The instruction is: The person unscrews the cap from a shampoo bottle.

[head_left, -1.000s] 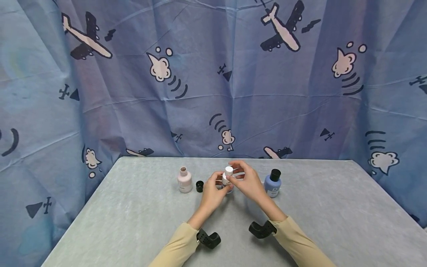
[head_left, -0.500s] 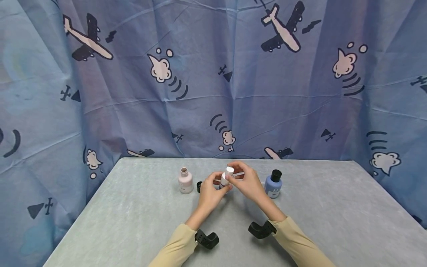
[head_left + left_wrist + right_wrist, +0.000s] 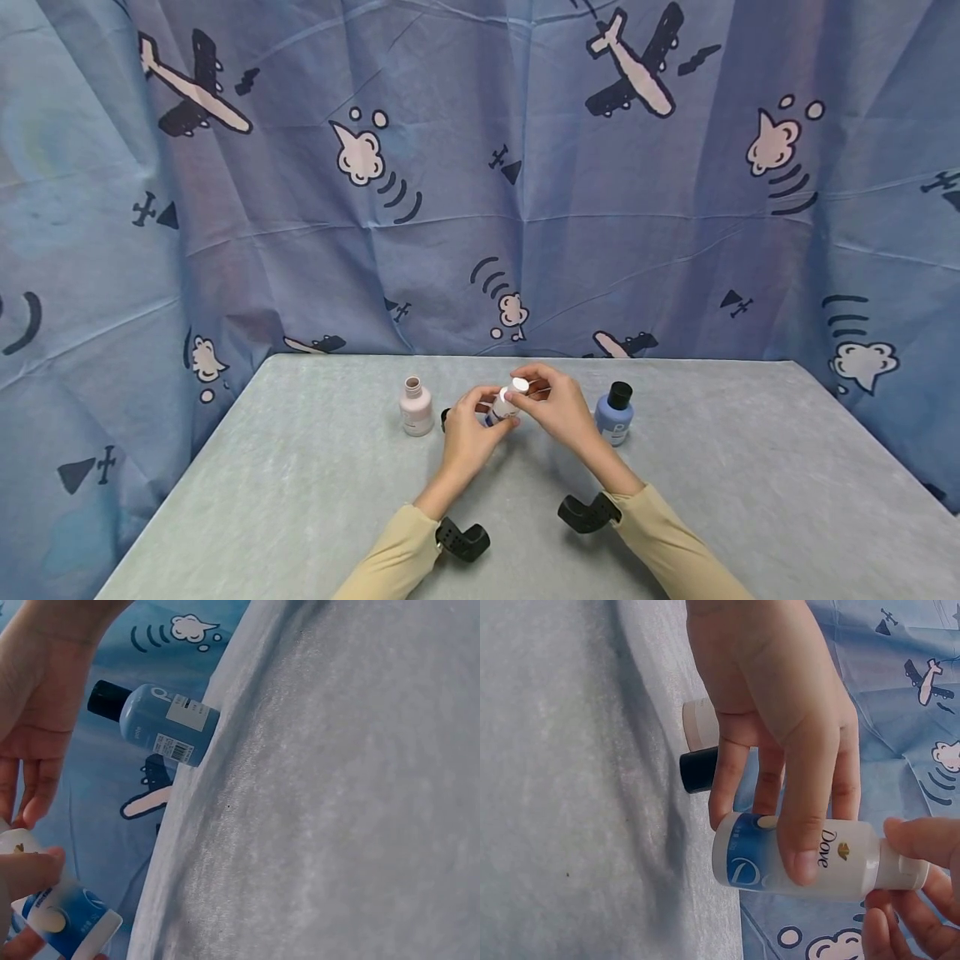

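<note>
My left hand point(image 3: 467, 442) grips a small white and blue Dove bottle point(image 3: 847, 859) by its body, thumb across the front. The bottle leans, its top toward my right hand point(image 3: 561, 410). Thumb and fingers of the right hand pinch the white cap point(image 3: 901, 871) at the bottle's neck. In the left wrist view, the bottle's blue lower label point(image 3: 71, 919) shows beneath the left thumb. To the left stands a pale pink bottle point(image 3: 416, 410) with an uncovered neck. Beside it, a black cap point(image 3: 696, 771) lies on the table, mostly hidden behind the left hand in the head view.
A blue bottle point(image 3: 614, 417) with a black cap stands upright on the table just right of the right hand. The grey cloth-covered table point(image 3: 300, 500) reaches back to a blue curtain point(image 3: 450, 167) printed with planes.
The Dove bottle has gone from nearly upright to leaning, its base swinging left. The left hand has shifted slightly left, covering more of the black cap. The right hand stays at the white cap.
</note>
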Tool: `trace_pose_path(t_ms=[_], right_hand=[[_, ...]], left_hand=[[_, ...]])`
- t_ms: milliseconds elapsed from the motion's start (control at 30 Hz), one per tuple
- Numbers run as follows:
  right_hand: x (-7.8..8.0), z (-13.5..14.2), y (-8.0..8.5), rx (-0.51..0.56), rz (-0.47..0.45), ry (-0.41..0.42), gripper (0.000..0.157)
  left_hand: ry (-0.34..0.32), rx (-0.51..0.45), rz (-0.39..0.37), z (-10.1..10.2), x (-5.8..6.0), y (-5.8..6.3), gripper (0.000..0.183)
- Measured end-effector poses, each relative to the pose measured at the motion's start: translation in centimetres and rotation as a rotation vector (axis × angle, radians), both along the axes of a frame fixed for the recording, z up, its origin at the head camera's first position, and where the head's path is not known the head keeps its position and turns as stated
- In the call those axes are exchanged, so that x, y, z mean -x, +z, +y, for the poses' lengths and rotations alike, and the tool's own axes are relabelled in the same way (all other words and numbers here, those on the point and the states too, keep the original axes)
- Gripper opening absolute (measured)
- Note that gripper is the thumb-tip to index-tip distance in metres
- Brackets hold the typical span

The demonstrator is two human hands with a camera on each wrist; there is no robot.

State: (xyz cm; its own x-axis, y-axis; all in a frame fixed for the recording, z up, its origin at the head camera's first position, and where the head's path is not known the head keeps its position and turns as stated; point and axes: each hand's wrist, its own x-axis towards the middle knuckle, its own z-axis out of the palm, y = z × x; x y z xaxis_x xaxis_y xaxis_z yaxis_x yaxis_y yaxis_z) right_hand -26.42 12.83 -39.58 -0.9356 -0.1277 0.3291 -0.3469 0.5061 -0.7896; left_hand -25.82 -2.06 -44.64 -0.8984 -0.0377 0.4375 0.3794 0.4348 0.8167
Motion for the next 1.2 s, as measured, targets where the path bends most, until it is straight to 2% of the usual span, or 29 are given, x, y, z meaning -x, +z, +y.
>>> trace_pose_path(t_ms=[333, 733, 933, 1200], right_hand=[[-0.07, 0.02, -0.01, 0.021, 0.049, -0.018, 0.03], [-0.14, 0.03, 0.12, 0.006, 0.052, -0.033, 0.025], [-0.13, 0.23, 0.22, 0.012, 0.051, -0.022, 0.026], [0.08, 0.7, 0.21, -0.003, 0.038, 0.002, 0.026]], left_hand=[[-0.019, 0.015, 0.003, -0.01, -0.06, -0.1, 0.042], [-0.073, 0.035, -0.012, 0.05, -0.36, -0.4, 0.042], [-0.1, 0.03, -0.023, 0.11, -0.36, -0.4, 0.041], [-0.121, 0.07, -0.011, 0.05, -0.48, -0.26, 0.04]])
